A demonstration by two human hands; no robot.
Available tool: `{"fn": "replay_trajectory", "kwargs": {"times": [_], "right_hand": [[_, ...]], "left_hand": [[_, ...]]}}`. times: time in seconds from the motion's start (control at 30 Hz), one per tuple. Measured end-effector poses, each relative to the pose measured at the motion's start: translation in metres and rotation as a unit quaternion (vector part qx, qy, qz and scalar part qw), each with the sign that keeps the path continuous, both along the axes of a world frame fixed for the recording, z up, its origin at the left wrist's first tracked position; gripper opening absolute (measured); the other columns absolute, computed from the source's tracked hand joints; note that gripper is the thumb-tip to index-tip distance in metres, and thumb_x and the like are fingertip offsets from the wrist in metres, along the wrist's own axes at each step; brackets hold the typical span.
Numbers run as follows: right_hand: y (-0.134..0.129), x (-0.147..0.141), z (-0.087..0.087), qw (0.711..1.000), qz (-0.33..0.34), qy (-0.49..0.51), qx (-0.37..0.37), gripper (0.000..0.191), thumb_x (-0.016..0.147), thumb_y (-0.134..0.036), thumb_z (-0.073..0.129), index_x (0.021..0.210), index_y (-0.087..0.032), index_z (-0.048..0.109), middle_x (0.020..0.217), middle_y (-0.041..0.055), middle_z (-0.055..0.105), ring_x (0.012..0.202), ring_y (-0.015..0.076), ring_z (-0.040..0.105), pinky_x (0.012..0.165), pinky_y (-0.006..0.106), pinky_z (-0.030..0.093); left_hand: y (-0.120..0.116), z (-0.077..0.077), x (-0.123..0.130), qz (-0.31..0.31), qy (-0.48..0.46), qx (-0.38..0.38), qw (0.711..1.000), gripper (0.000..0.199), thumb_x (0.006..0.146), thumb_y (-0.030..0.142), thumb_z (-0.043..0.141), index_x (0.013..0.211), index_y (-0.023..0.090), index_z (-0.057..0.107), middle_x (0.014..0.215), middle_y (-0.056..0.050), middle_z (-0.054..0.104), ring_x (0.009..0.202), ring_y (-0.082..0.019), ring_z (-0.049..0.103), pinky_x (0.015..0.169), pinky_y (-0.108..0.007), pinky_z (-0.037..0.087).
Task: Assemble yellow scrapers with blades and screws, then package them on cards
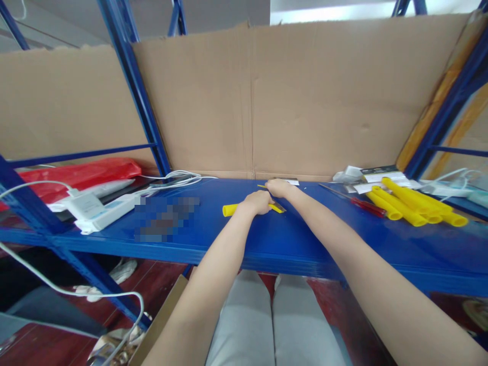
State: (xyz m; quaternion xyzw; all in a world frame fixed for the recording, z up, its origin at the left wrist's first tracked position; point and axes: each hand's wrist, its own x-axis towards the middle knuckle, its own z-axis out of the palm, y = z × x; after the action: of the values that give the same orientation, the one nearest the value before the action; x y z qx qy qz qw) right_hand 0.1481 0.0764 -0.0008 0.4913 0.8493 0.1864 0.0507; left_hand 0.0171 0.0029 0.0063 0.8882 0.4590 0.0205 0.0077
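Near the middle of the blue shelf (213, 239), my left hand (259, 202) is closed around a yellow tube (230, 210). One end of the tube sticks out to the left of the hand, and a yellow piece (278, 208) shows to its right. My right hand (278, 187) is just beyond, closed and touching or nearly touching the left. A thin yellow object (262, 186) pokes out at its left side; its grip on it is partly hidden by the fingers.
Several yellow tubes (415, 203) and a red-handled screwdriver (368, 207) lie at the right. A white power strip (110, 212), cables (183, 176) and a red bag (84, 175) are at the left. Cardboard (305, 101) stands behind the shelf.
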Motion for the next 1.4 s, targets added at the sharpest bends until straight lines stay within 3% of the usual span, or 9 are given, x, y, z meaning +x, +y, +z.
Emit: {"fn": "replay_trajectory", "kwargs": {"times": [0.2,0.37,0.47,0.67,0.8,1.03,1.23,1.4], "right_hand": [[-0.014,0.015,0.014,0.989,-0.049,0.137,0.027,0.029,0.091,-0.013,0.044,0.106,-0.01,0.069,0.107,0.0194,0.07,0.1,0.0265,0.066,0.079,0.03,0.046],[-0.03,0.036,0.022,0.953,-0.024,0.292,0.083,0.021,0.088,-0.013,0.049,0.094,-0.013,0.07,0.102,0.0138,0.069,0.094,0.0209,0.063,0.08,0.028,0.044],[-0.044,0.049,0.02,0.916,-0.048,0.392,0.067,0.013,0.082,-0.017,0.057,0.082,-0.013,0.069,0.089,0.0096,0.069,0.081,0.0178,0.061,0.074,0.026,0.045],[-0.072,0.062,0.008,0.802,-0.112,0.585,-0.039,0.013,0.075,-0.019,0.059,0.064,-0.014,0.065,0.067,0.0025,0.064,0.065,0.014,0.055,0.062,0.024,0.043],[-0.078,0.06,0.007,0.775,-0.124,0.618,-0.043,0.011,0.07,-0.017,0.059,0.06,-0.014,0.064,0.061,0.0002,0.06,0.062,0.0125,0.052,0.06,0.024,0.043],[-0.083,0.056,0.009,0.765,-0.164,0.62,-0.06,0.011,0.072,-0.012,0.059,0.062,-0.012,0.065,0.056,-0.0022,0.055,0.057,0.0093,0.048,0.059,0.022,0.039],[-0.092,0.05,0.012,0.758,-0.226,0.603,-0.105,0.01,0.078,-0.013,0.062,0.068,-0.012,0.063,0.051,-0.0052,0.045,0.047,0.0061,0.037,0.046,0.02,0.027],[-0.089,0.047,0.009,0.719,-0.235,0.635,-0.156,0.018,0.081,-0.011,0.06,0.065,-0.015,0.052,0.043,-0.0096,0.032,0.04,0.0035,0.026,0.04,0.019,0.018]], "left_hand": [[-0.001,-0.003,0.002,-0.016,-0.022,0.022,0.999,0.037,0.086,0.02,0.055,0.12,0.026,0.069,0.124,-0.004,0.067,0.114,-0.023,0.062,0.096,-0.029,0.047],[-0.003,-0.002,0.004,-0.015,-0.021,0.037,0.999,0.034,0.087,0.025,0.057,0.118,0.03,0.07,0.117,-0.001,0.07,0.108,-0.022,0.064,0.093,-0.028,0.048],[-0.001,-0.003,0.005,0.0,-0.015,0.039,0.999,0.037,0.086,0.027,0.059,0.121,0.03,0.068,0.118,-0.003,0.07,0.11,-0.024,0.063,0.092,-0.028,0.049],[-0.002,0.0,0.006,0.006,-0.001,0.028,1.0,0.039,0.088,0.028,0.056,0.125,0.033,0.065,0.121,-0.002,0.068,0.111,-0.023,0.062,0.091,-0.028,0.049],[-0.006,0.003,0.006,-0.001,0.018,0.023,1.0,0.041,0.089,0.024,0.052,0.128,0.032,0.063,0.124,-0.003,0.067,0.113,-0.023,0.062,0.093,-0.028,0.048],[-0.004,0.002,0.006,-0.012,0.027,0.041,0.999,0.041,0.089,0.024,0.052,0.127,0.034,0.063,0.122,-0.002,0.068,0.114,-0.022,0.061,0.093,-0.027,0.047],[-0.002,0.001,0.006,-0.019,0.017,0.039,0.999,0.039,0.09,0.027,0.054,0.127,0.03,0.064,0.125,-0.003,0.066,0.117,-0.023,0.059,0.095,-0.028,0.046],[-0.002,0.001,0.006,-0.028,0.003,0.054,0.998,0.039,0.087,0.023,0.056,0.124,0.03,0.066,0.121,-0.003,0.069,0.115,-0.022,0.061,0.093,-0.027,0.046]]}}
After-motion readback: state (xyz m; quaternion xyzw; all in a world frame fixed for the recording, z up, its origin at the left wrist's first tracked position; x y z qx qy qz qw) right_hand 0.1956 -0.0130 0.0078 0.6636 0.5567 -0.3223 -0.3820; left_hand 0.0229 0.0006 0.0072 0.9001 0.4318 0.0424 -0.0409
